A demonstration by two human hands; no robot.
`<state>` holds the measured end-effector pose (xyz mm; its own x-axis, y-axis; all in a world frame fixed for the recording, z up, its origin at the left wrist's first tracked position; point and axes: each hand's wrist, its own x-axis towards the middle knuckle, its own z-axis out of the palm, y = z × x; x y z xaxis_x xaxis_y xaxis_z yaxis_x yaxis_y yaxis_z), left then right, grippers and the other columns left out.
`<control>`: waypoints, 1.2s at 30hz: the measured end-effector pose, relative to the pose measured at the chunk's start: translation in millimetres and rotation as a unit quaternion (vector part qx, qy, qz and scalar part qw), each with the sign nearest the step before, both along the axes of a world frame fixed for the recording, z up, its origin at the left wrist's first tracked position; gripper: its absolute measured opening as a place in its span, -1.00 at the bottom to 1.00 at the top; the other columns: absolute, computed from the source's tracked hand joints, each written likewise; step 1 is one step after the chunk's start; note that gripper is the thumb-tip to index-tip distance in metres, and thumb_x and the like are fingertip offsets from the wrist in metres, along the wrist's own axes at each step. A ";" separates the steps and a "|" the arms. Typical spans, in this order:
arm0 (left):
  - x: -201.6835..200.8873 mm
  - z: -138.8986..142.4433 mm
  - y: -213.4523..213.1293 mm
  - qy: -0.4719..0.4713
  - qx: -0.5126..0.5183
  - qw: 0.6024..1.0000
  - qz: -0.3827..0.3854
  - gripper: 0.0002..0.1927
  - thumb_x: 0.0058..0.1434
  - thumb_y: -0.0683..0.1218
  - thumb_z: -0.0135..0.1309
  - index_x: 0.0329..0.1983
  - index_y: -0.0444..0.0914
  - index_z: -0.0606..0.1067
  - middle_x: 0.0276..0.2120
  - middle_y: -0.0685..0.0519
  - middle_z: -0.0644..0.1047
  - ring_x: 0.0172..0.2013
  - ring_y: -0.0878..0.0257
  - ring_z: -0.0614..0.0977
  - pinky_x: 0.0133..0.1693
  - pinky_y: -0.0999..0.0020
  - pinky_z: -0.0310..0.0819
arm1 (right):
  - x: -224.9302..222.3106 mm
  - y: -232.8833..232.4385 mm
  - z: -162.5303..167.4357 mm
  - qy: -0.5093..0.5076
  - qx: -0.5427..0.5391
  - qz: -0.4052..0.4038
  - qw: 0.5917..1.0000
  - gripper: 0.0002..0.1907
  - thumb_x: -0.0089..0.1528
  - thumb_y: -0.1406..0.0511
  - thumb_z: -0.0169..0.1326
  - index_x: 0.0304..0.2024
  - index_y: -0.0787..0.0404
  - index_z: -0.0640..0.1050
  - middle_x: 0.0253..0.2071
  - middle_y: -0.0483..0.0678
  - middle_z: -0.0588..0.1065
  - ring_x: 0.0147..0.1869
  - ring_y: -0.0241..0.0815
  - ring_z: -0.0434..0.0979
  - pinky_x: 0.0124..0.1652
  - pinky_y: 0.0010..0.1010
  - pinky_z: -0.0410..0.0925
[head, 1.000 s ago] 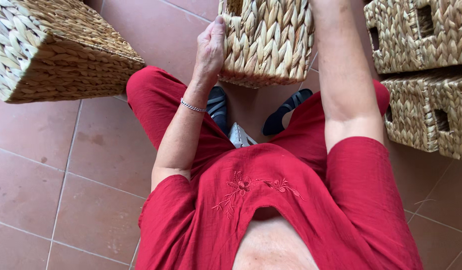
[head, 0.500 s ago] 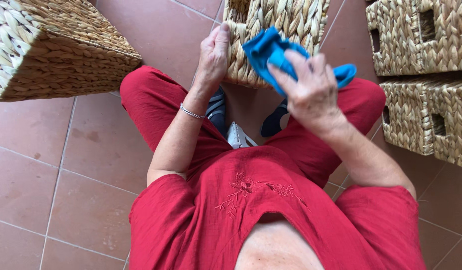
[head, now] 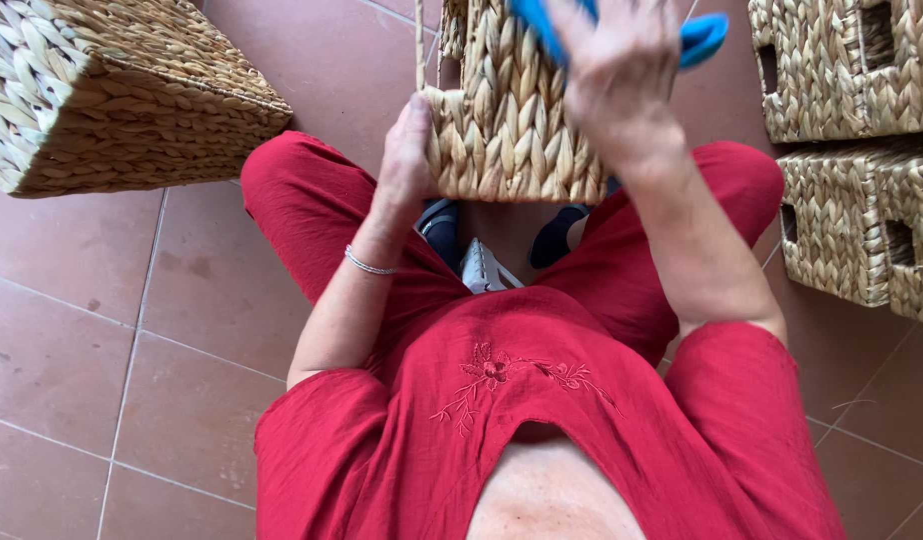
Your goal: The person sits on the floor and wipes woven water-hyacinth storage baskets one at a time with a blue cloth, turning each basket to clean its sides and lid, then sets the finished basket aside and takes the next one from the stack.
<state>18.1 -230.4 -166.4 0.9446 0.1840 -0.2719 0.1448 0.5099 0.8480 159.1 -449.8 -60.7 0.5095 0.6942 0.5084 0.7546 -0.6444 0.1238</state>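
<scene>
I sit on a tiled floor in red clothes with a woven straw basket (head: 507, 120) held up over my lap. My left hand (head: 410, 150) grips the basket's lower left corner. My right hand (head: 617, 70) is raised in front of the basket's upper right side and clutches a bright blue cloth (head: 704, 35), which sticks out past my fingers and against the weave. The hand is blurred. The basket's top runs out of the frame.
Another woven basket (head: 112, 95) lies tipped on the floor at the upper left. Two stacked woven baskets with square handle holes (head: 862, 150) stand at the right. My dark shoes (head: 562, 235) show below the held basket. Terracotta floor tiles (head: 92, 350) spread to the left.
My right hand has risen with the blue cloth from the basket's front toward its upper right. The basket now sits nearer and larger in view. My left hand keeps its hold.
</scene>
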 end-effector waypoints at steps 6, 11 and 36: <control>56.9 18.5 44.7 -0.030 -0.086 0.993 -0.075 -0.38 0.46 0.34 -0.23 0.32 -0.18 0.35 0.00 -0.09 0.58 -0.10 0.21 0.67 -0.04 0.20 0.61 | -90.1 -17.5 38.4 0.109 -0.006 0.084 0.990 -0.62 0.23 0.36 0.19 0.10 0.05 0.69 0.23 0.05 0.46 -0.02 -0.01 0.38 -0.11 -0.24 0.33; 102.6 28.2 49.5 -0.041 -0.105 0.991 -0.076 -0.44 0.43 0.22 -0.11 0.22 -0.30 0.44 0.01 -0.06 0.62 -0.14 0.20 0.72 -0.17 0.19 0.71 | -133.2 -35.4 41.9 0.166 0.004 0.126 0.978 -0.61 0.16 0.33 0.19 0.05 -0.02 0.69 0.20 0.05 0.46 -0.05 0.01 0.40 -0.12 -0.22 0.35; 30.3 -75.2 -26.8 -0.024 -0.005 0.999 0.020 -0.67 0.43 0.03 0.07 -0.05 -0.35 0.59 -0.19 0.09 0.60 -0.18 0.39 0.54 -0.07 0.43 0.43 | -109.8 -112.6 -9.9 0.644 0.410 -0.027 0.645 -0.57 0.36 0.49 0.11 0.30 0.24 0.51 0.16 -0.04 0.52 0.20 -0.29 0.52 0.26 -0.47 0.37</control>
<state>48.4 -257.2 -241.6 0.9487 0.2195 -0.2277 0.0827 0.5230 0.8483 49.4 -562.5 -70.7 0.8882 0.4249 -0.1750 -0.1344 -0.1239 -0.9831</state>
